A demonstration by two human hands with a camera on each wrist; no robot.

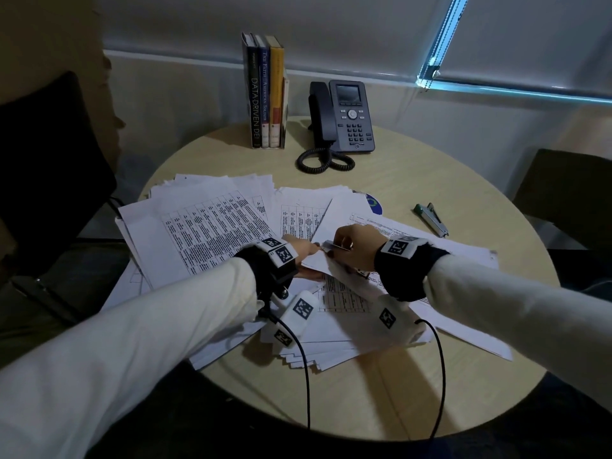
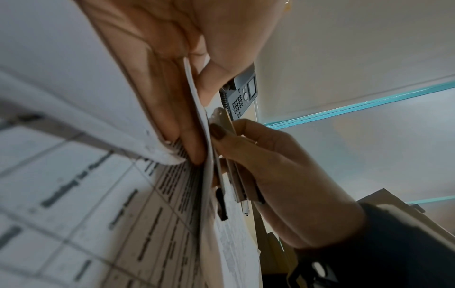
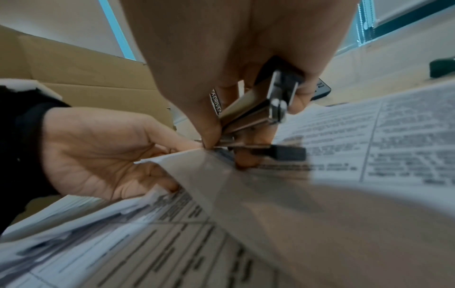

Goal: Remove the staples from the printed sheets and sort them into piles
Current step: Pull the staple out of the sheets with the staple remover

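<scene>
Printed sheets with tables [image 1: 212, 233] lie spread over the round table [image 1: 430, 180]. My left hand [image 1: 309, 251] pinches the corner of a stapled set [image 1: 319, 261] between thumb and fingers; the left wrist view shows that corner [image 2: 197, 101] clamped in my left hand [image 2: 197, 117]. My right hand [image 1: 344, 248] grips a small metal staple tool [image 1: 334, 247], its flat tip at the pinched corner. In the right wrist view the tool [image 3: 258, 111] sits in my right hand [image 3: 221, 136], its tip touching the paper corner [image 3: 197, 161] beside the left hand [image 3: 103, 154]. The staple itself is hidden.
A green and metal stapler [image 1: 432, 220] lies on the table to the right of the papers. At the back stand three books [image 1: 265, 94] and a desk phone [image 1: 347, 117] with a coiled cord. A blue disc [image 1: 374, 203] peeks out from under the sheets. Chairs flank the table.
</scene>
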